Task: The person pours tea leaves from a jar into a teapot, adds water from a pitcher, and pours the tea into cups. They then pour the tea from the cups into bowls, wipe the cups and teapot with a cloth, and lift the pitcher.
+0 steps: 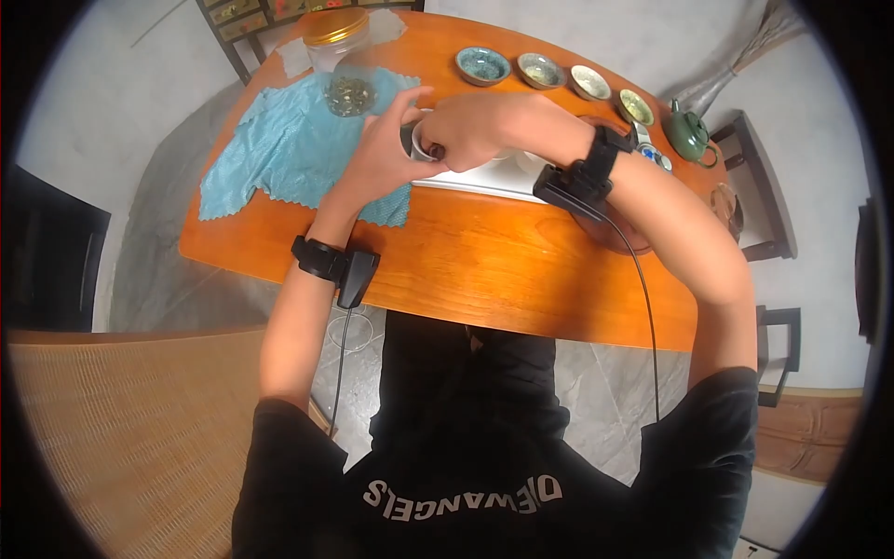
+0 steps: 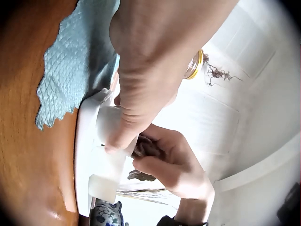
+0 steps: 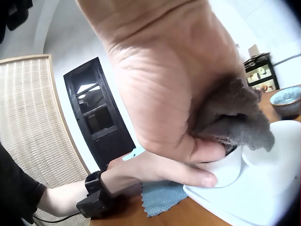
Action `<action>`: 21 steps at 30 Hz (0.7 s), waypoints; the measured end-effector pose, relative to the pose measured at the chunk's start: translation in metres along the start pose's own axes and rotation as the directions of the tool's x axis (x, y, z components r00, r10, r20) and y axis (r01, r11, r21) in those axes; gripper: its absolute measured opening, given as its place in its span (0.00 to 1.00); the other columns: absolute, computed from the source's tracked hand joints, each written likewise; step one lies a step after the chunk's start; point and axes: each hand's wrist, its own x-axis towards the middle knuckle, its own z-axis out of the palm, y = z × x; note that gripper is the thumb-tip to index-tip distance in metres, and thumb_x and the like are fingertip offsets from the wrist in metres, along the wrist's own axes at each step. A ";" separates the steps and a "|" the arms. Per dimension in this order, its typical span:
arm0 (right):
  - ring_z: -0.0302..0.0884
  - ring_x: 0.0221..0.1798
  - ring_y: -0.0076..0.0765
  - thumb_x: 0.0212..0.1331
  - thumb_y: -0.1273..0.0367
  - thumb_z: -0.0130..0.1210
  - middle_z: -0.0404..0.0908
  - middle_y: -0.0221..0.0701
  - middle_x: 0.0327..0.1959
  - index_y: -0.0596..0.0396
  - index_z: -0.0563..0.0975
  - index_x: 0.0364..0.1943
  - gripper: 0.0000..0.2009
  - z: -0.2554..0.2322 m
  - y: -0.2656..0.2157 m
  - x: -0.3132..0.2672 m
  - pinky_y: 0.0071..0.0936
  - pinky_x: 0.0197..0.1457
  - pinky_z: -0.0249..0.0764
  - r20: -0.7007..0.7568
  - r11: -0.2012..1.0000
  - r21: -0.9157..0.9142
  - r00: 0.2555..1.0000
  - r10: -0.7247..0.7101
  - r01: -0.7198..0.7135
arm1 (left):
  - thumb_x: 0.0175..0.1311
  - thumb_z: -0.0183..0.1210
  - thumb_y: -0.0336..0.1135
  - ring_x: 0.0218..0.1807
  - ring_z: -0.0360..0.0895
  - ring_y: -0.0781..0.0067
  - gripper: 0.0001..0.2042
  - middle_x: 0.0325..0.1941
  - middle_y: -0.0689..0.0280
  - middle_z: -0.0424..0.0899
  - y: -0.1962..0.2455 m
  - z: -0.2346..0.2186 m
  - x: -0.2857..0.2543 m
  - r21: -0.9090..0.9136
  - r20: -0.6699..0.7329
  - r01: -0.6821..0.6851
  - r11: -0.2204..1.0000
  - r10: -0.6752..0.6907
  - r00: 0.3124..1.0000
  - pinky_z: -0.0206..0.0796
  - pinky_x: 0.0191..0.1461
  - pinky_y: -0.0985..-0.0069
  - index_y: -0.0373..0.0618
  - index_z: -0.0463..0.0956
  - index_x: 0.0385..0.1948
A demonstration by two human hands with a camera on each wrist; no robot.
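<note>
My left hand (image 1: 372, 158) grips a small white cup (image 3: 226, 170), its thumb along the outside and the cup tilted over a white tray (image 2: 83, 165). The right hand (image 1: 489, 129) holds a bunched dark grey cloth (image 3: 242, 120), with fingers and part of the cloth at the cup's mouth. In the left wrist view the cloth sits crumpled between the right thumb and fingers. Another white cup (image 2: 102, 188) stands on the tray beside the held one. The cup's inside is mostly hidden by the right hand.
A light blue cloth (image 1: 279, 140) lies to the left, with a glass of dried leaves (image 1: 351, 96) and a gold-lidded jar (image 1: 337, 39) behind it. Several small bowls (image 1: 482, 65) line the back, near a green teapot (image 1: 687, 138). A brown round tray (image 1: 610, 235) sits under the right forearm.
</note>
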 end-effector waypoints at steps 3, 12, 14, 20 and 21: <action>0.82 0.44 0.45 0.55 0.71 0.54 0.86 0.39 0.38 0.54 0.86 0.45 0.15 -0.023 0.022 0.003 0.38 0.47 0.75 0.016 0.998 0.006 0.998 -0.062 0.062 | 0.47 0.77 0.34 0.62 0.79 0.60 0.43 0.56 0.54 0.85 -0.004 0.004 0.000 -0.042 -0.053 -0.016 0.999 0.014 0.998 0.64 0.70 0.64 0.48 0.64 0.70; 0.88 0.39 0.39 0.56 0.66 0.62 0.90 0.44 0.44 0.49 0.88 0.50 0.17 -0.106 0.108 -0.021 0.38 0.45 0.85 -0.263 0.925 0.314 0.916 0.303 -0.216 | 0.48 0.77 0.35 0.61 0.77 0.61 0.48 0.53 0.60 0.83 -0.003 0.003 -0.001 -0.092 0.010 0.029 0.995 -0.028 1.000 0.63 0.70 0.62 0.49 0.61 0.75; 0.88 0.45 0.44 0.53 0.70 0.51 0.90 0.42 0.41 0.59 0.87 0.47 0.19 -0.076 0.128 0.008 0.38 0.52 0.82 -0.285 0.948 0.190 0.910 0.302 -0.255 | 0.48 0.77 0.35 0.61 0.77 0.63 0.48 0.53 0.61 0.83 0.000 0.003 -0.003 -0.132 0.026 0.046 0.990 -0.043 0.999 0.64 0.69 0.62 0.50 0.61 0.76; 0.84 0.49 0.52 0.59 0.71 0.53 0.86 0.44 0.44 0.50 0.83 0.50 0.15 -0.015 0.153 0.062 0.40 0.52 0.79 -0.274 0.950 0.066 0.910 0.311 -0.305 | 0.50 0.76 0.33 0.60 0.77 0.66 0.47 0.52 0.64 0.83 0.000 0.002 -0.003 -0.177 0.024 0.061 0.982 -0.058 0.998 0.64 0.69 0.63 0.46 0.61 0.76; 0.83 0.49 0.52 0.60 0.71 0.54 0.86 0.43 0.42 0.50 0.82 0.48 0.13 -0.012 0.151 0.061 0.39 0.52 0.79 -0.360 0.963 -0.023 0.901 0.242 -0.268 | 0.50 0.76 0.33 0.60 0.77 0.66 0.47 0.52 0.64 0.83 -0.001 0.002 -0.002 -0.169 0.017 0.058 0.984 -0.056 0.998 0.64 0.69 0.63 0.46 0.61 0.76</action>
